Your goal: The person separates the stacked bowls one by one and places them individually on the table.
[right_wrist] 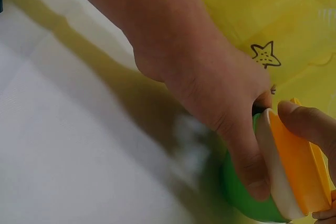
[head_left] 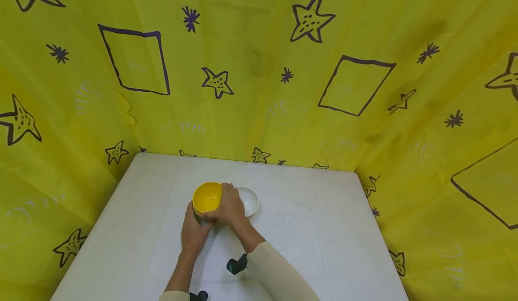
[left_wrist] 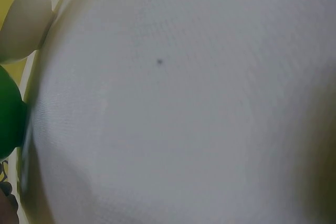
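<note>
A yellow bowl (head_left: 207,194) tops a nested stack, over a white bowl (right_wrist: 276,174) and a green bowl (right_wrist: 237,184). My left hand (head_left: 193,233) grips the stack from the left and front, its thumb across the green and white bowls in the right wrist view. From the right, my right hand (head_left: 229,205) holds the yellow bowl, thumb over the near rim and fingers along the right side. Just right of that hand is a second white bowl (head_left: 252,201), partly covered by it. The left wrist view catches only the green bowl's side at its left edge.
A white-covered table (head_left: 315,229) lies under the bowls. Yellow curtains (head_left: 251,126) with dark stars and squares hang behind it and along both sides. Dark devices are strapped at both wrists, one beneath the right sleeve (head_left: 279,269).
</note>
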The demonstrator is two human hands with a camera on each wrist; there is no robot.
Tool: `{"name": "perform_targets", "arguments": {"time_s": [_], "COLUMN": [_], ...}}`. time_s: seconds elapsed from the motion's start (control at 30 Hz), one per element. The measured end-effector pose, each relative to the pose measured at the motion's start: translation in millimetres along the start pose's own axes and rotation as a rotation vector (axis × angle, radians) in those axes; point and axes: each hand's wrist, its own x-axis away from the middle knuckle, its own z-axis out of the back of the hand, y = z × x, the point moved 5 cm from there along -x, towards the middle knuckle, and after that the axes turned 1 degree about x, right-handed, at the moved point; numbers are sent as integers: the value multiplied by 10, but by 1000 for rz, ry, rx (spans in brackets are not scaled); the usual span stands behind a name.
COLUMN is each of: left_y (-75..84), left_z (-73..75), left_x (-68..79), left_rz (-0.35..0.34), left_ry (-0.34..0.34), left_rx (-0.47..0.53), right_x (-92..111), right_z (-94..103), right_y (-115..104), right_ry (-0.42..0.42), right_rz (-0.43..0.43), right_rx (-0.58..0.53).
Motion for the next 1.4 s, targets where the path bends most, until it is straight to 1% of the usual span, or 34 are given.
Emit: {"name": "perform_targets", "arguments": {"time_s": [0.2, 0.43, 0.7, 0.9, 1.13, 1.4], "left_y": [8, 3, -8, 13, 7, 18], "left_z": [-6, -3, -2, 5, 3, 13], "left_x": [6, -1, 1, -5, -31, -17], "left_rz": [10, 40, 19, -7, -29, -50], "left_ry": [1, -23, -12, 14, 32, 47], "left_rx": [-7, 16, 19, 19, 30, 49], "right_x": [3, 24, 86, 124, 167, 236], "right_z": [57, 196, 396, 518, 650, 696], "right_y": [-23, -79, -84, -13, 85, 212], "right_ry": [11, 42, 91, 136, 153, 166], "right_rz": [-8, -21, -37, -65, -105, -135], "right_rx": [-10, -46, -61, -81, -124, -162]}}
